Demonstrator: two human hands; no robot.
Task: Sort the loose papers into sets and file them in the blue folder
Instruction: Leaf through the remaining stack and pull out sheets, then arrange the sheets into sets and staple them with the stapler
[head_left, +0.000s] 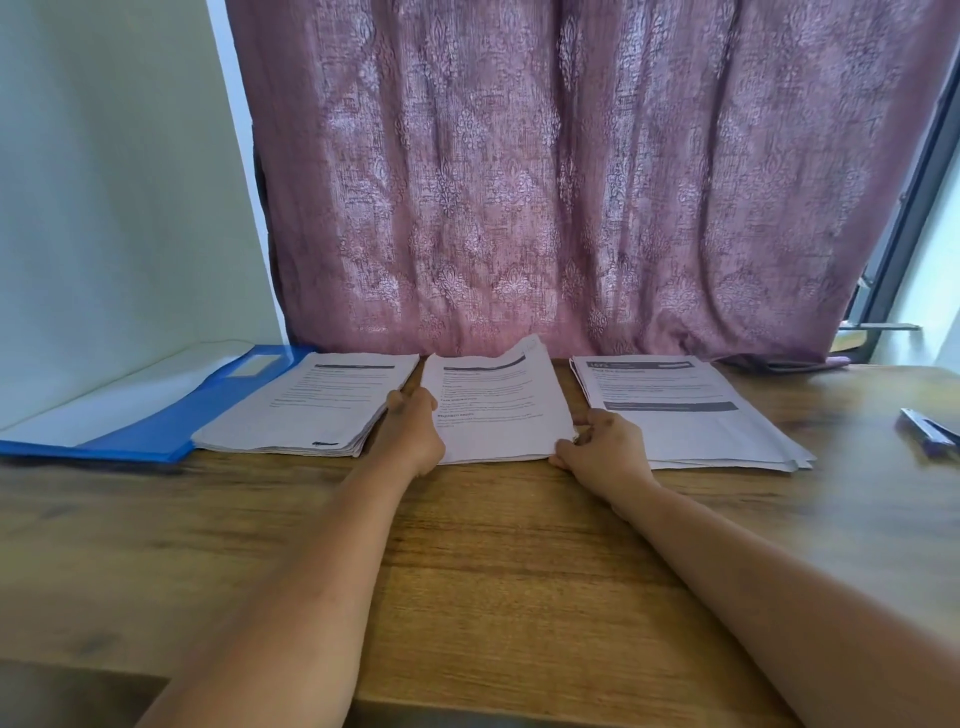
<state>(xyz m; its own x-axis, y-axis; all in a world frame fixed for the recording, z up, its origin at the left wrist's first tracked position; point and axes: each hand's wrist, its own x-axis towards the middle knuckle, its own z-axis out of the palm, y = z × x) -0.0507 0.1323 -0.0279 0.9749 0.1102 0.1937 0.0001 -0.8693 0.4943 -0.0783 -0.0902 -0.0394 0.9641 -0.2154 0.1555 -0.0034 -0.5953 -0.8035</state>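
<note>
Three sets of printed papers lay in a row along the far edge of the wooden table (493, 545), in front of a mauve patterned curtain (571, 182). The left stack (311, 410) rested partly on the open blue folder (156, 431), which lay flat at the far left with a pale inner sheet showing. The middle set (493, 405) sat between the other two, its far right corner curled upward off the table. The right stack (691, 415) lay fanned and slightly untidy, apart from the middle set by a narrow strip of bare wood. The left hand (410, 431) gripped the left edge of the middle set, fingers curled around the paper's side, touching the neighbouring left stack. The right hand (602, 447) pinched the near right corner of the same middle set, fingers bent over the edge. A purple pen (930, 428) lay well apart at the table's right side, near a window frame (904, 208)
</note>
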